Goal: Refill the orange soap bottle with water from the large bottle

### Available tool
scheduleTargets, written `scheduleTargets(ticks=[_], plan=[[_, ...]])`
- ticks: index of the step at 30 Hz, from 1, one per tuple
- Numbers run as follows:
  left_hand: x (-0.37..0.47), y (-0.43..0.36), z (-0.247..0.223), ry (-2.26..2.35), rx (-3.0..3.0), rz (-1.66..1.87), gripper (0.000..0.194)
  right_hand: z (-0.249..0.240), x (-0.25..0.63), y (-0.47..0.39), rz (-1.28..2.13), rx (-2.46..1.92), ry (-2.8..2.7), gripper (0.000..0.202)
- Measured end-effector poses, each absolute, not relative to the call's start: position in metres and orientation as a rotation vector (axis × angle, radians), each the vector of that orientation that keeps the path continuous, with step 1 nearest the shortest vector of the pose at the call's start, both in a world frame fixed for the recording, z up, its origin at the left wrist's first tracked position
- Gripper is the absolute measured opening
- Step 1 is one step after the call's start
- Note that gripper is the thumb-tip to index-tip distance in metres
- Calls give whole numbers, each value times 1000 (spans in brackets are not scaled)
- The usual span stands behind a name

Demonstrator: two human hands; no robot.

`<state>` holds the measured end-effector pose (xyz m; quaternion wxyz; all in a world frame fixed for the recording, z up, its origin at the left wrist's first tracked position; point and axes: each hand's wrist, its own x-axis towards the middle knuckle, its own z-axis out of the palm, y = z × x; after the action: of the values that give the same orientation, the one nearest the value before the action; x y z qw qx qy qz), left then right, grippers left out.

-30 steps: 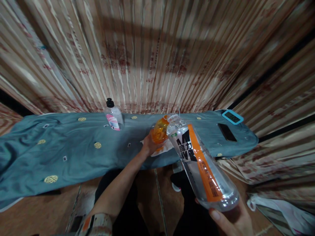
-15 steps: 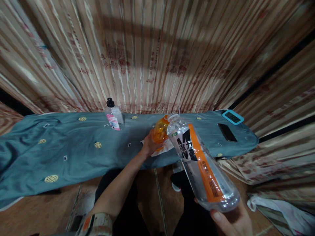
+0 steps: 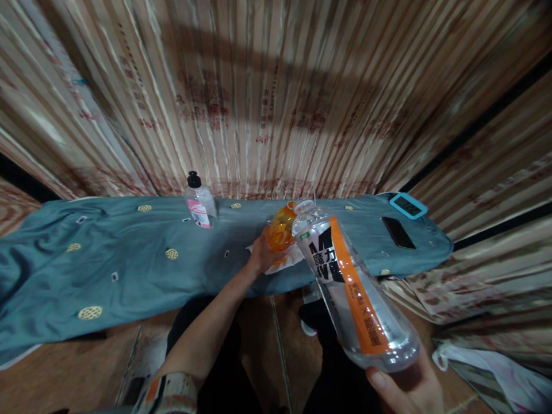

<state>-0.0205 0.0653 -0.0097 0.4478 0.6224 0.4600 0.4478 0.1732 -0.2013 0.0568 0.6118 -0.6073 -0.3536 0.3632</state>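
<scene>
My left hand (image 3: 260,254) is wrapped round an orange translucent bottle (image 3: 281,229), which leans right over a white tissue (image 3: 287,260) on the cloth-covered board. In my right hand (image 3: 407,382) is a large clear bottle with an orange and white label (image 3: 351,282), gripped at its base. It is tilted, its uncapped-looking neck up and to the left, right beside the mouth of the orange bottle. Whether the two mouths touch cannot be made out.
The board's green-blue cloth (image 3: 142,253) bears a clear bottle with a black cap (image 3: 199,204) at centre left. A black phone (image 3: 398,232) and a blue-framed digital timer (image 3: 407,205) lie at the right end. Patterned curtains (image 3: 267,103) hang close behind.
The clear bottle in my right hand has rolled very slightly, its label shifting a little. My left hand and the orange bottle stay where they were.
</scene>
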Motion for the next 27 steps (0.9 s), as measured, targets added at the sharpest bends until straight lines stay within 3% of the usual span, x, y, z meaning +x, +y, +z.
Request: scheduleTargets(ticks=[13,27], plan=[[-19,62,0,1176,1521,1084,60,72,157,-198,702,-1501,-738,91],[-21,66,-11,1152,1553,1133,62,82,150,-195,803,-1482,-793,91]])
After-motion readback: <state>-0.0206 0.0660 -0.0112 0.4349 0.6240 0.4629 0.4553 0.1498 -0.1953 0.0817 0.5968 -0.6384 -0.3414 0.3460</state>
